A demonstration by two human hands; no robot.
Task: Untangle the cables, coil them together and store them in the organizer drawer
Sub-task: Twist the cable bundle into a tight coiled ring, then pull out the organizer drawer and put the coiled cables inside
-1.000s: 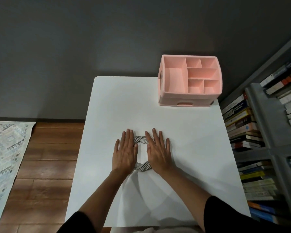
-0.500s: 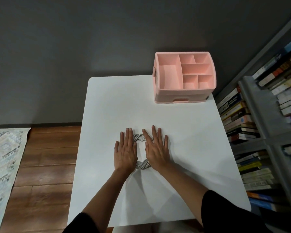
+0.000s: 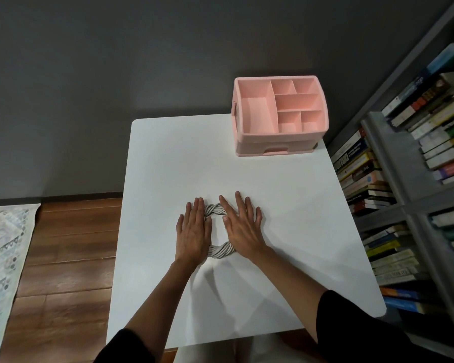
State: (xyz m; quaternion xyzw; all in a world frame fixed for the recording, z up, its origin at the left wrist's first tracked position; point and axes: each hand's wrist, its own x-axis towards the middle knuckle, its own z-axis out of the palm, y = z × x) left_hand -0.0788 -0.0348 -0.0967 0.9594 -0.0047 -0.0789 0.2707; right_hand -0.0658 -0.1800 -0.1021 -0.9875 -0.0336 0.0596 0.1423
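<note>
A ring of twisted grey and white cables [image 3: 219,251] lies on the white table [image 3: 168,163]. My left hand [image 3: 193,233] lies flat on the ring's left side, fingers straight. My right hand [image 3: 243,227] lies flat on its right side, fingers spread. Only the ring's far arc and near arc show between the hands. The pink organizer [image 3: 279,115] stands at the table's far right corner, its top compartments empty and its front drawer [image 3: 275,151] closed.
A grey bookshelf [image 3: 404,179] packed with books stands along the table's right side. A dark wall is behind the table. Wooden floor and a patterned rug [image 3: 3,244] lie to the left.
The hands stay flat on the cable ring. Only the camera view has shifted slightly, so the table and organizer sit a little differently in the frame.
</note>
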